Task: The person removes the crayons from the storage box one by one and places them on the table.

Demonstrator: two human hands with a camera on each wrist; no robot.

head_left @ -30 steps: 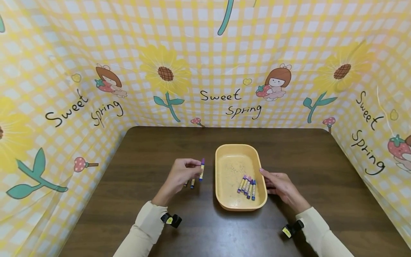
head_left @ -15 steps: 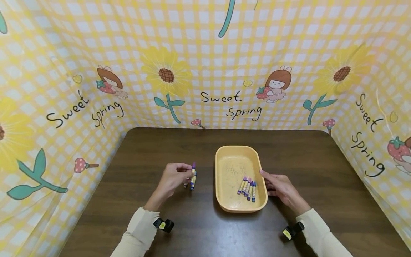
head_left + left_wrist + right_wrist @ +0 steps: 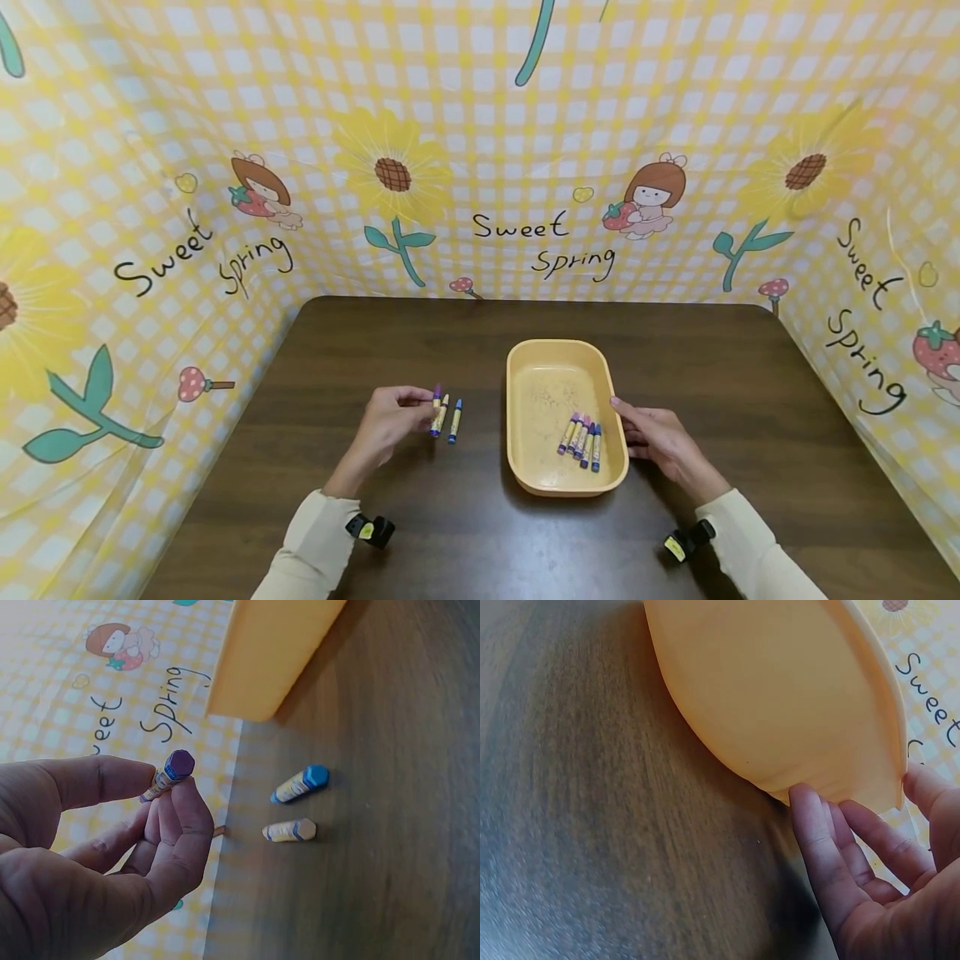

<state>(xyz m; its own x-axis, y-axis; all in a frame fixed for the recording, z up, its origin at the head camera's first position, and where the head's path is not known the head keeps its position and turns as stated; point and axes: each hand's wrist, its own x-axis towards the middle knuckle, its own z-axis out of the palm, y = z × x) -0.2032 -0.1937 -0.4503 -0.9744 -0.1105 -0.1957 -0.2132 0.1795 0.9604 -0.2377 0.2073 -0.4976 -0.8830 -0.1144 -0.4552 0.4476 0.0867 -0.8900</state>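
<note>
Purple-tipped wax crayon [image 3: 437,392] sits pinched in left hand [image 3: 386,421], left of frame centre. Rectangular yellow plastic tray [image 3: 525,467], centre, holds five crayons [image 3: 579,433]. Right hand [image 3: 660,437] fingers straight, touching tray's right wall. Blue-tipped crayon [image 3: 454,420] and pale-tipped crayon [image 3: 441,414] lie on dark wooden table [image 3: 750,400] just beside left hand.

purple crayon [image 3: 169,774]: lower length hidden behind the fingers of the left hand [image 3: 97,847]; label print too small to read; yellow tray [image 3: 780,697]: cut off by the top edge in both wrist views, inside unseen there; crayons in tray [image 3: 579,434]: individual colours hard to tell; right hand [image 3: 885,877]: fingertips hidden behind the tray wall, palm cut off by the frame edge
</note>
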